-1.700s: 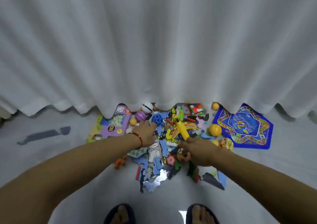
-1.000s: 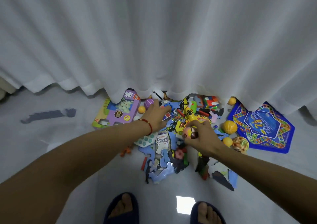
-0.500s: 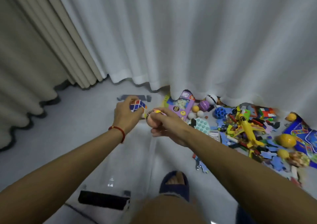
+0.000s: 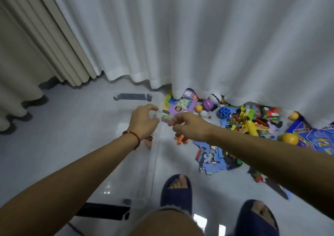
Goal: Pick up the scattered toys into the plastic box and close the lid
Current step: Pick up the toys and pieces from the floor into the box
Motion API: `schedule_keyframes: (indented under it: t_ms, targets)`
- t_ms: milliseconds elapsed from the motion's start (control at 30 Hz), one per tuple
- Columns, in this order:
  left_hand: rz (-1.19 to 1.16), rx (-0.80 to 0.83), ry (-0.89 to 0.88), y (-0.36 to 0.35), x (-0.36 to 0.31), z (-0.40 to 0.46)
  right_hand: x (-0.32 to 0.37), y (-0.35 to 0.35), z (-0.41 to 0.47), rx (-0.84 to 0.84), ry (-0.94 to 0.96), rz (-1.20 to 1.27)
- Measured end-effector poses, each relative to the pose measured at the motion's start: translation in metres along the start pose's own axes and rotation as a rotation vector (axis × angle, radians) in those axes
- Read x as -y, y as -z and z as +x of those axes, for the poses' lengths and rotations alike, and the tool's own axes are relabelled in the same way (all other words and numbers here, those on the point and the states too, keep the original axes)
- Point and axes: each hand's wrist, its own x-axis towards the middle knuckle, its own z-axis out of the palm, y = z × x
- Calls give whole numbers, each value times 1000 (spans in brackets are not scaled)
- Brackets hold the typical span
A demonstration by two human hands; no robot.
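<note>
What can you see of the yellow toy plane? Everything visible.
The yellow toy plane looks like glossy moulded plastic with a rounded nose, a long yellow fuselage and yellow wings with reddish trim. It lies flat on the pile of puzzle pieces near the white curtain hem, nose towards the curtain. Neither hand touches it; the blue game board lies to its right.

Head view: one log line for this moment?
left hand: empty, over plastic box | right hand: empty | toy pile: on floor

Clear glossy plastic box, sheer white cloth curtain, smooth glossy floor.
</note>
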Motion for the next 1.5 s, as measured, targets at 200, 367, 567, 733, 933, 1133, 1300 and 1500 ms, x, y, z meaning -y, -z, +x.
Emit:
schedule_keyframes:
  t_ms: [200,367,567,733,933,1133,1300,1500]
  targets:
    - [-64,269,-199,-99,-98,23,-103,113,-40,-77,-157,-499]
    - [120,469,-241,-187,-118,47,-214,157,-43,-204,-412,-560]
    - [565,560,-366,-255,-80,85,-288,157,-12,-275,-516,-542]
    - [865,642,-501,-276,-50,104,-318,132,15,-348,-623,-516]
    - [948,555,-633,-282,-38,112,-323,129,22,-438,-631,-607]
    - [434,398,-533,-263,-49,116,-324,143,9,-581,-422,-636]
    - [171,302,-408,-225,-59,121,-298,164,-20,-619,-285,-810]
    - [-184,232,-51,-188,-87,107,-251,183,-49,-541,-269,-704]
